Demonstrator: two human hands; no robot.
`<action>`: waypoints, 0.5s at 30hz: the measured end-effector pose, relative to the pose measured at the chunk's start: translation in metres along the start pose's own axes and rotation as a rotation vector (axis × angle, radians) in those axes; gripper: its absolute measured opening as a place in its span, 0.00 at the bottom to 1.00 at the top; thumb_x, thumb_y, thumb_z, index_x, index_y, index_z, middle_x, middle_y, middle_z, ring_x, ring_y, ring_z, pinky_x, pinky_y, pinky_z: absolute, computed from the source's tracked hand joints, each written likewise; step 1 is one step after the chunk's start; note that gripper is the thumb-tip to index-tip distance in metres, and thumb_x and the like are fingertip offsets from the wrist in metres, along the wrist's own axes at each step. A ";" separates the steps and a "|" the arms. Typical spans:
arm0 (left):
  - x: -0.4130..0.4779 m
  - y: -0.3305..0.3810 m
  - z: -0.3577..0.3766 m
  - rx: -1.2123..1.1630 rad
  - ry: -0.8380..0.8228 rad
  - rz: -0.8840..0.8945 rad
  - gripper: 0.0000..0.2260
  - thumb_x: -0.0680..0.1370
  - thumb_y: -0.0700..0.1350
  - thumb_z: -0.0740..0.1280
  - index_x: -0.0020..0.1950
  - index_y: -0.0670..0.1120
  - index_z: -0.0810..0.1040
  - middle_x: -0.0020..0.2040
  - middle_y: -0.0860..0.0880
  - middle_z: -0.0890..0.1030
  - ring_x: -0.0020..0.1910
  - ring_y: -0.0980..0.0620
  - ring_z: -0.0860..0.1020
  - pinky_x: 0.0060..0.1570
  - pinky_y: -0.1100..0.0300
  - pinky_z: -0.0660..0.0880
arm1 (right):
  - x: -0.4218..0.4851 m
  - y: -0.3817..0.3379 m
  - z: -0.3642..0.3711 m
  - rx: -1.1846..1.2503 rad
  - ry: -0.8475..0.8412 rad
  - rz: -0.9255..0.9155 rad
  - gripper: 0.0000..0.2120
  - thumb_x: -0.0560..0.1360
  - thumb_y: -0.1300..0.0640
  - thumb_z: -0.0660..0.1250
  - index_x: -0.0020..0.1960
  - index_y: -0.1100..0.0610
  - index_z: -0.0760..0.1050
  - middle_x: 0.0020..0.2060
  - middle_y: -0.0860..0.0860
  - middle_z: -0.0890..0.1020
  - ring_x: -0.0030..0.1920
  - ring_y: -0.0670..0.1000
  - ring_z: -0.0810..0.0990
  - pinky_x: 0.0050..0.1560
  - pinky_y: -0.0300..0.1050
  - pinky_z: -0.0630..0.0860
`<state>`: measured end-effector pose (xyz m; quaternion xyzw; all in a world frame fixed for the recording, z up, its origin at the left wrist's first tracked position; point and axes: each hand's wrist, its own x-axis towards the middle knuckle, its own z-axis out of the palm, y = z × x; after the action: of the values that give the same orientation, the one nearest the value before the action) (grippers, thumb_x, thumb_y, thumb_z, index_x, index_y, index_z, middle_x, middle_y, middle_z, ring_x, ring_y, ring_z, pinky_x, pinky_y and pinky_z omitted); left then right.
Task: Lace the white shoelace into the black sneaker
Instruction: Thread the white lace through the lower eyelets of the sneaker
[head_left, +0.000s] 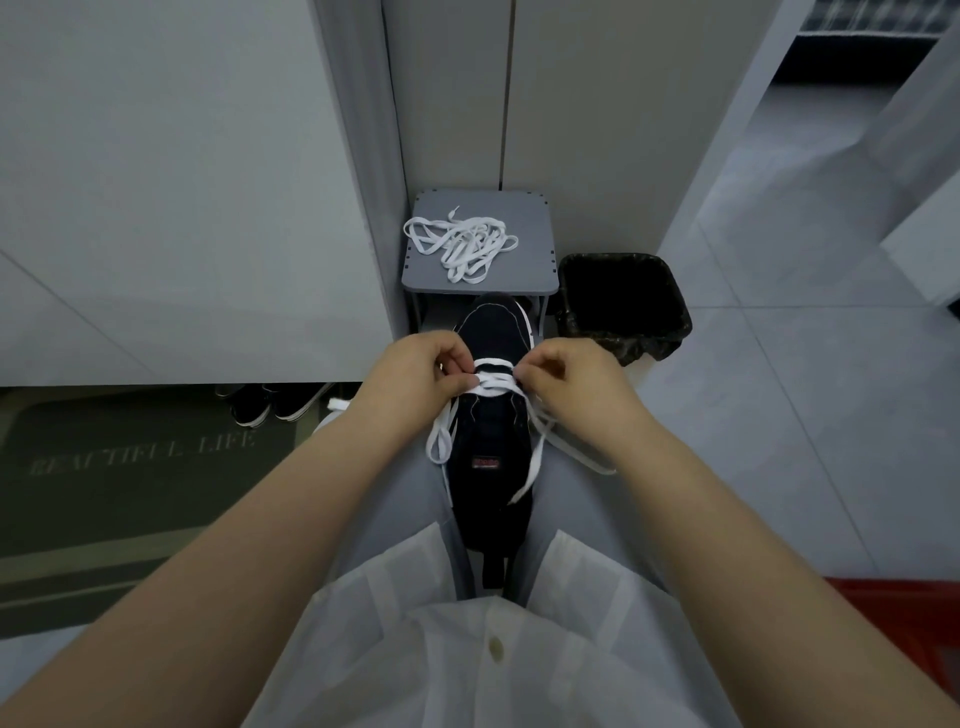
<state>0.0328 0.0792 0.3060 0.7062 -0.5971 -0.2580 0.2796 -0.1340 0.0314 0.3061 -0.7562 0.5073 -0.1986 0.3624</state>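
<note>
Two hands work a flat white shoelace across the black fabric sneaker. The left hand and the right hand each pinch it with curled fingers.

A grey tabletop in the corner carries a tangled white lace. On the tiled floor, a black bin stands just right of the tabletop and a dark mat lies well left. The sneaker lies on a lap just before it.

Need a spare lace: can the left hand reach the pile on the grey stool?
Probably, once freed: the left hand pinches the shoelace at the sneaker; nothing stands between it and the pile on the stool.
</note>
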 end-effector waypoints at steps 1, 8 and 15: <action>0.001 0.000 0.000 0.002 -0.008 -0.001 0.04 0.71 0.41 0.72 0.39 0.47 0.77 0.32 0.55 0.75 0.31 0.58 0.72 0.33 0.72 0.66 | 0.002 0.000 0.003 -0.001 0.012 0.011 0.04 0.73 0.55 0.69 0.39 0.53 0.80 0.30 0.42 0.77 0.33 0.41 0.74 0.39 0.38 0.70; 0.002 -0.003 0.002 0.080 -0.075 0.071 0.06 0.75 0.40 0.66 0.39 0.48 0.72 0.38 0.55 0.71 0.37 0.60 0.70 0.37 0.74 0.65 | 0.009 -0.008 0.012 -0.112 -0.050 -0.030 0.05 0.71 0.54 0.71 0.41 0.56 0.80 0.34 0.46 0.79 0.37 0.47 0.75 0.41 0.42 0.72; 0.007 0.007 -0.017 0.103 -0.172 0.093 0.11 0.77 0.41 0.63 0.37 0.51 0.68 0.32 0.54 0.72 0.32 0.58 0.69 0.33 0.66 0.65 | 0.007 -0.016 0.001 -0.164 -0.072 -0.110 0.05 0.76 0.55 0.65 0.45 0.56 0.78 0.30 0.41 0.72 0.38 0.46 0.72 0.44 0.44 0.72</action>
<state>0.0406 0.0730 0.3232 0.6664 -0.6635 -0.2733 0.2024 -0.1205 0.0292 0.3171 -0.8167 0.4662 -0.1485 0.3060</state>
